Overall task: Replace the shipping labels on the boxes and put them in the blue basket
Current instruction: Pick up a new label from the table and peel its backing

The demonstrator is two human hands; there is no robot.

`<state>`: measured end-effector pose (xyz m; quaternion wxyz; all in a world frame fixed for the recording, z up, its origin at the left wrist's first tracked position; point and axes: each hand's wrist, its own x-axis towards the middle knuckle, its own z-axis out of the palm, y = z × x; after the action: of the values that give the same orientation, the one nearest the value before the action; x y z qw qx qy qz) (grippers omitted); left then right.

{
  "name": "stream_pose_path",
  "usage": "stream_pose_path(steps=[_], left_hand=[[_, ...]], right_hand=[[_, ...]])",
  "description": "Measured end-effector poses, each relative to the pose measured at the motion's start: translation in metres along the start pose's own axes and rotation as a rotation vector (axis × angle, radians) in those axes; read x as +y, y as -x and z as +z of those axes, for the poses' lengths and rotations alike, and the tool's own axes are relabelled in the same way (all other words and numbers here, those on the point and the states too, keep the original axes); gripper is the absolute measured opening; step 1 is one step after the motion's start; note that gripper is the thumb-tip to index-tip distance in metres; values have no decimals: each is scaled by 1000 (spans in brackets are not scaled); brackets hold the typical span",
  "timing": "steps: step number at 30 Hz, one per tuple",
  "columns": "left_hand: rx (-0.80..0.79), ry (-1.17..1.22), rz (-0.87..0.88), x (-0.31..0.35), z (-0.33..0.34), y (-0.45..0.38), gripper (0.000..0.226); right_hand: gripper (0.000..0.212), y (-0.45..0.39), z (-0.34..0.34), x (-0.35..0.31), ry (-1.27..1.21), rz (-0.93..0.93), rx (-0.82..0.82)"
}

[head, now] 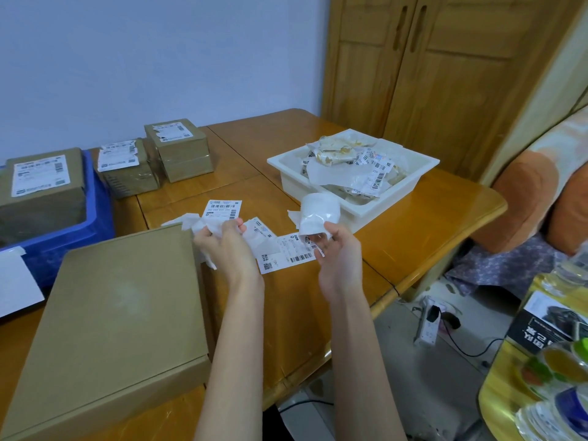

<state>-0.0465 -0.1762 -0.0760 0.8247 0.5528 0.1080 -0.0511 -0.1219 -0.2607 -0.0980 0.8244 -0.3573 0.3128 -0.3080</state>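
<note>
The large flat cardboard box [108, 316] lies just left of both hands, its long axis running away from the person and slightly rightward, its top bare of any label; the left hand [222, 246] is the nearer, almost at the box's far right corner. That hand is closed around a crumpled wad of white paper [199, 226], probably torn label or backing, though the creases make it hard to tell. The right hand [337, 249] pinches a curled white sheet [318, 214], held above the surface between the box and the white tray [413, 179] of scrap. Fresh shipping labels [286, 253] lie flat on the surface between the hands, with another [222, 209] just beyond. The blue basket [95, 214] sits at far left, already holding one labelled box [41, 192]; two more labelled boxes [181, 148] stand behind it. Nothing blocks the way from labels to box.
</note>
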Motion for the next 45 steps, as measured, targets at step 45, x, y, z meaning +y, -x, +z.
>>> stream_pose_path(steps=[45], left_hand=[[-727, -511, 957, -41, 166, -20, 46]], right_hand=[[46, -23, -49, -44, 126, -323, 90]])
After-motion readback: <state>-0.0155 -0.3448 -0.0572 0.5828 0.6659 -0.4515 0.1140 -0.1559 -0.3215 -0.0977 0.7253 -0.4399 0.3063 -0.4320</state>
